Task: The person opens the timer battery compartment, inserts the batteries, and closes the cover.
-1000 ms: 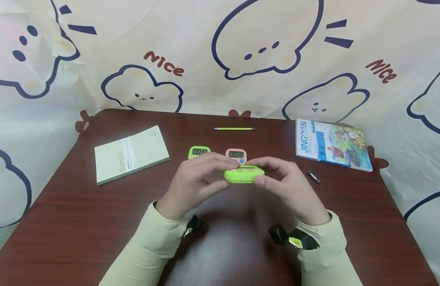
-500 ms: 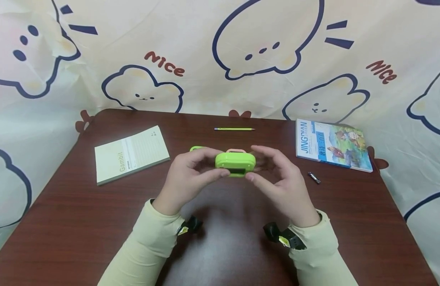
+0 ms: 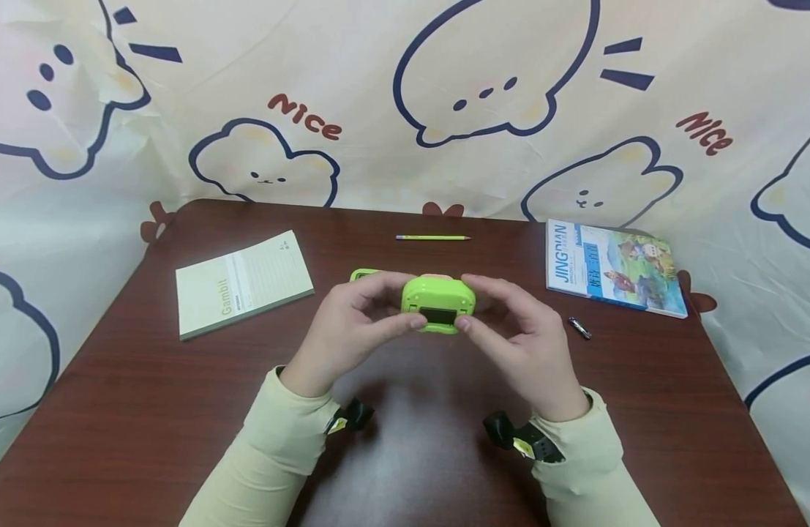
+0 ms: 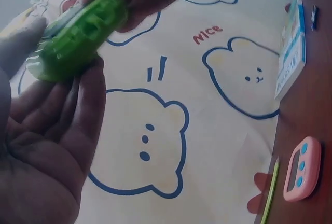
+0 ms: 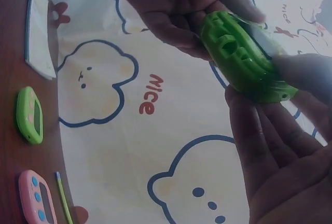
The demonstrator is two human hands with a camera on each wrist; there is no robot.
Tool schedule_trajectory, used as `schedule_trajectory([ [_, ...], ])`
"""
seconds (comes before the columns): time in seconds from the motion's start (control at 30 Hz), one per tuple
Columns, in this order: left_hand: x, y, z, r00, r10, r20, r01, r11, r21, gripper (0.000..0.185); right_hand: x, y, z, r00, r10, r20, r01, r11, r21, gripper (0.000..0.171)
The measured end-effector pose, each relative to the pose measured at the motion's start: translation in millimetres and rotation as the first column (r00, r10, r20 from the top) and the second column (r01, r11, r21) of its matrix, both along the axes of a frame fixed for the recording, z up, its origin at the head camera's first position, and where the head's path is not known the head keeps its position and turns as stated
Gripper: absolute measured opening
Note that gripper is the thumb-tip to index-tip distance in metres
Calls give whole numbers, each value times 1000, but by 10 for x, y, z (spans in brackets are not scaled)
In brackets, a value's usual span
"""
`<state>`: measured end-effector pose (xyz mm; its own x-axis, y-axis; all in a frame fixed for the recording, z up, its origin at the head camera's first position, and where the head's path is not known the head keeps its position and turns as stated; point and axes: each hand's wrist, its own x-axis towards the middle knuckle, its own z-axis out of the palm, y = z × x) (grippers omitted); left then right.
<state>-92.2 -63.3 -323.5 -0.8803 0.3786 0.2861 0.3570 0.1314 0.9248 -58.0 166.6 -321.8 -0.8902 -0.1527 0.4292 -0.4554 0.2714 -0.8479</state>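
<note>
Pinching from both sides, the left hand (image 3: 352, 322) and right hand (image 3: 516, 329) hold a green timer (image 3: 437, 301) in the air above the middle of the table (image 3: 115, 380), thumbs below it and curled fingers over its top. It is a rounded lime-green plastic case, its dark rectangular window turned toward the person. Behind it on the table stand a second green timer (image 5: 29, 115) and a pink timer (image 4: 302, 168), near a pencil (image 3: 433, 237) by the far edge.
</note>
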Motion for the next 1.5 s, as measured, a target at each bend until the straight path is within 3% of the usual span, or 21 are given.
schedule_trajectory([
  [0.23,15,14,-12,983,-102,-151,101,995,-19,84,2,32,16,996,19,86,-13,997,-70,46],
  [0.47,5,43,-39,952,-130,-276,105,989,-102,87,-8,53,22,991,27,128,-18,997,-72,43],
  [0.7,6,65,-56,965,-144,-218,130,988,-79,80,-17,47,24,988,53,143,-39,995,-95,43],
  [0.87,20,105,-70,976,-153,-156,149,988,-34,77,-32,-26,-27,995,35,98,-22,991,-129,50],
  [1.0,39,156,-75,972,-192,-135,193,981,-8,74,-45,-89,-70,998,19,52,-11,989,-147,45],
  [1.2,74,213,-96,963,-214,-165,216,976,-2,74,-38,-168,-134,1000,-11,5,12,992,-129,32],
  [1.5,93,238,-96,948,-220,-232,216,976,-40,74,-6,-293,-218,984,-128,-120,114,986,-120,15],
])
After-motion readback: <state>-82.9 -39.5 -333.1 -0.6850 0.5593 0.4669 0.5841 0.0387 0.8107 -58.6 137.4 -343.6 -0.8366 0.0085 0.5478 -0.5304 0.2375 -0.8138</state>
